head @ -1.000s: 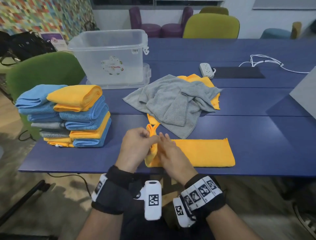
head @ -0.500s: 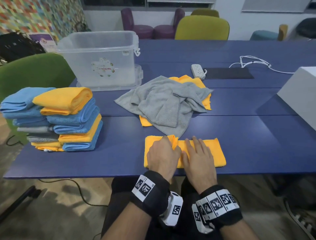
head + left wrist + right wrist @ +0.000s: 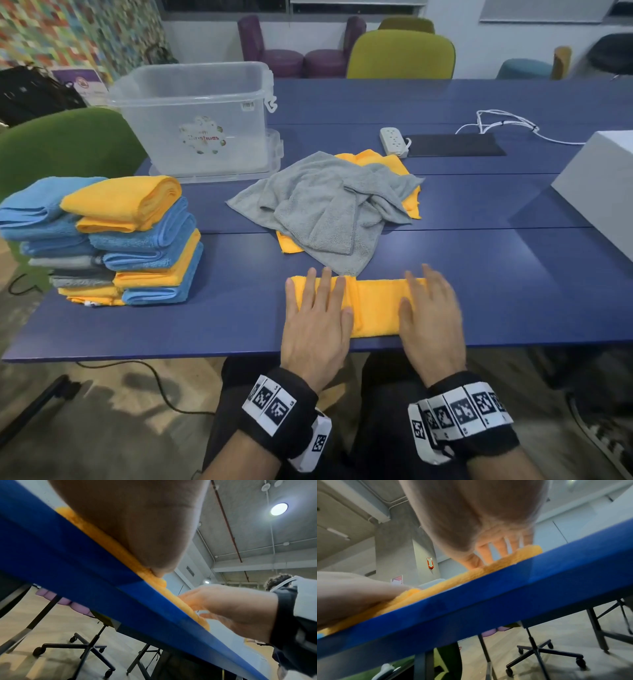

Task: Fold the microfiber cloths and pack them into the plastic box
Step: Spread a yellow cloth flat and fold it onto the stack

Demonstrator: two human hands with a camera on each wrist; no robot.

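A folded orange cloth [image 3: 375, 305] lies as a strip near the front edge of the blue table [image 3: 513, 291]. My left hand [image 3: 317, 308] presses flat on its left end, fingers straight. My right hand [image 3: 430, 305] lies flat on its right end, blurred. From the left wrist view the orange cloth [image 3: 120, 550] shows under my palm; in the right wrist view the orange cloth [image 3: 453, 580] runs along the table edge. A clear plastic box [image 3: 195, 116] stands at the back left. A grey cloth [image 3: 325, 205] lies crumpled over another orange cloth [image 3: 394, 162] mid-table.
A stack of folded blue, orange and grey cloths [image 3: 120, 240] sits at the table's left. A white power strip [image 3: 394, 140] and a black pad [image 3: 455, 145] lie at the back, with a white cable [image 3: 503, 121]. A white box [image 3: 603, 185] is at the right edge. Chairs surround the table.
The hands laid the orange cloth's lifted left end down onto the strip. They then spread apart along it, left hand to the left end, right hand to the right end.
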